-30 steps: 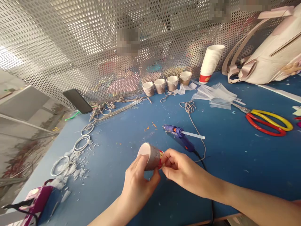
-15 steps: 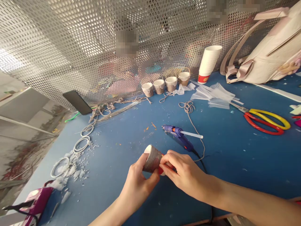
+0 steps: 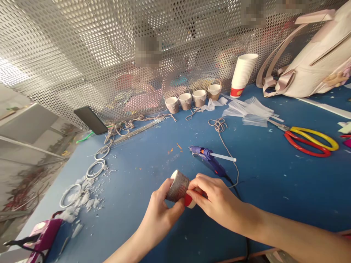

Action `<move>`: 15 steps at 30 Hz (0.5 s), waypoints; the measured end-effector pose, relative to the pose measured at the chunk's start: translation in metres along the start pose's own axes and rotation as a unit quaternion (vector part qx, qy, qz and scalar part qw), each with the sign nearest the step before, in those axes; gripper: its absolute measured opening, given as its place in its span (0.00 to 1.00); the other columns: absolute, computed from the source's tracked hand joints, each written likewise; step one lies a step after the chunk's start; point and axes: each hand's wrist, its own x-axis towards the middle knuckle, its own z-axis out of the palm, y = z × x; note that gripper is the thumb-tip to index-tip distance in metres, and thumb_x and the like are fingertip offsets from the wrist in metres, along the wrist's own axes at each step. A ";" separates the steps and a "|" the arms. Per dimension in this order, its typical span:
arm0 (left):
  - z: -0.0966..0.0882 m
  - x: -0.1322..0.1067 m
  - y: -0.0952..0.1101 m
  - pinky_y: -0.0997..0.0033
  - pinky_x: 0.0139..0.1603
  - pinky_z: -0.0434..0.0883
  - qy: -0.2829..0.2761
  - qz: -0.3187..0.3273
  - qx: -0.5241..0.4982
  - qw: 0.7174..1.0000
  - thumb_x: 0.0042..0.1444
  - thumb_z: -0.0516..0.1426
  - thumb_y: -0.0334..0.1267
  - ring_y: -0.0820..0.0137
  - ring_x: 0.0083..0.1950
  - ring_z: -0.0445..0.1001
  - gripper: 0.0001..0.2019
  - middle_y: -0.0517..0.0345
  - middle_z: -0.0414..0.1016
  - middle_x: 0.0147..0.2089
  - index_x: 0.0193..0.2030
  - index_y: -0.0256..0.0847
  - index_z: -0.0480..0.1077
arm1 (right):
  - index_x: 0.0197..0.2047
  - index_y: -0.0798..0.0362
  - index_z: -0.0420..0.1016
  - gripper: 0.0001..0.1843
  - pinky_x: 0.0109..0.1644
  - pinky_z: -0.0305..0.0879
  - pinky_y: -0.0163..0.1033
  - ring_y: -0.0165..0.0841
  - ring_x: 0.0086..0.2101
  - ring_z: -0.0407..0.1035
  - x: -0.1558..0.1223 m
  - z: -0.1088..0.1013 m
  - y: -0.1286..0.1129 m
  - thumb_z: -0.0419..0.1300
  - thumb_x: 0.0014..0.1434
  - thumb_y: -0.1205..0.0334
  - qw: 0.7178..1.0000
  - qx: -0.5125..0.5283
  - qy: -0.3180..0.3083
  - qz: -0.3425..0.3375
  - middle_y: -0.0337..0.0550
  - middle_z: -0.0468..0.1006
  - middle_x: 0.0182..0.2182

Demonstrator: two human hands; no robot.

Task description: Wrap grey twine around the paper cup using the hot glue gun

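My left hand (image 3: 161, 210) grips a small paper cup (image 3: 178, 187), tilted on its side with its white mouth towards the upper left. Grey-brown twine covers most of its wall, and a red and white band shows bare near the base. At that end, the fingers of my right hand (image 3: 207, 191) pinch together against the edge of the wrapping, on the twine, though the fingertips hide the strand itself. From a loose bundle of twine (image 3: 218, 125), one strand runs down past the glue gun (image 3: 205, 155) and disappears behind my right hand.
Several twine-wrapped cups with handles (image 3: 199, 98) line the mesh panel (image 3: 109, 73), beside stacked paper cups (image 3: 244, 75). Scissors (image 3: 312, 140), white strips (image 3: 251, 111) and a backpack (image 3: 315, 62) lie right. A phone (image 3: 90, 119), white rings (image 3: 95, 168) and a purple device (image 3: 45, 237) are left.
The cup has turned slightly in my left hand, and more of its red and white base shows. My right fingers have shifted a little along the wrapping's edge.
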 end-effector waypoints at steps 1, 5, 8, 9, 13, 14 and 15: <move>0.000 0.000 0.000 0.77 0.29 0.64 -0.002 0.001 -0.001 1.000 0.50 0.53 0.33 0.73 0.28 0.64 0.04 0.65 0.68 0.25 0.31 0.39 0.69 | 0.31 0.52 0.65 0.08 0.29 0.60 0.32 0.27 0.24 0.65 0.000 0.000 0.000 0.53 0.62 0.70 1.000 0.000 0.002 -0.001 0.36 0.68 0.25; 0.000 0.001 -0.003 0.76 0.30 0.64 -0.008 0.009 -0.004 1.000 0.50 0.53 0.32 0.73 0.28 0.63 0.04 0.64 0.68 0.26 0.32 0.39 0.69 | 0.31 0.52 0.65 0.07 0.29 0.59 0.32 0.27 0.24 0.64 0.001 0.000 0.001 0.55 0.62 0.69 1.000 0.010 -0.001 0.015 0.36 0.68 0.26; 0.000 0.001 -0.004 0.76 0.30 0.64 -0.008 0.011 -0.005 1.000 0.49 0.53 0.32 0.73 0.28 0.63 0.03 0.65 0.67 0.26 0.31 0.39 0.68 | 0.31 0.52 0.66 0.08 0.28 0.58 0.32 0.27 0.24 0.63 0.002 -0.001 0.000 0.54 0.62 0.68 1.000 0.013 0.003 0.020 0.36 0.68 0.26; -0.001 0.001 -0.005 0.76 0.29 0.64 -0.008 0.013 -0.005 1.000 0.49 0.53 0.32 0.73 0.28 0.63 0.03 0.65 0.67 0.25 0.31 0.39 0.68 | 0.30 0.52 0.65 0.08 0.28 0.58 0.33 0.27 0.24 0.63 0.002 -0.001 0.000 0.54 0.62 0.68 1.000 0.014 0.005 0.017 0.36 0.68 0.25; -0.001 0.001 -0.003 0.76 0.30 0.63 -0.004 0.017 -0.010 1.000 0.48 0.53 0.32 0.73 0.28 0.63 0.03 0.65 0.67 0.26 0.30 0.39 0.67 | 0.30 0.52 0.65 0.08 0.28 0.58 0.32 0.26 0.24 0.63 0.002 -0.002 -0.003 0.54 0.62 0.69 0.999 0.033 -0.003 0.026 0.35 0.68 0.25; -0.001 0.001 -0.002 0.76 0.29 0.63 -0.005 0.017 -0.014 1.000 0.48 0.54 0.33 0.73 0.28 0.63 0.02 0.65 0.66 0.25 0.30 0.39 0.67 | 0.30 0.52 0.65 0.08 0.28 0.59 0.32 0.26 0.24 0.63 0.002 -0.003 -0.003 0.55 0.62 0.69 0.999 0.039 -0.008 0.034 0.35 0.68 0.25; 0.000 0.001 -0.001 0.76 0.29 0.63 -0.005 0.013 -0.018 1.000 0.49 0.54 0.34 0.73 0.28 0.63 0.02 0.65 0.66 0.25 0.29 0.39 0.67 | 0.30 0.52 0.65 0.08 0.29 0.59 0.32 0.26 0.24 0.63 0.003 -0.003 -0.004 0.55 0.61 0.69 0.998 0.044 -0.014 0.041 0.35 0.67 0.25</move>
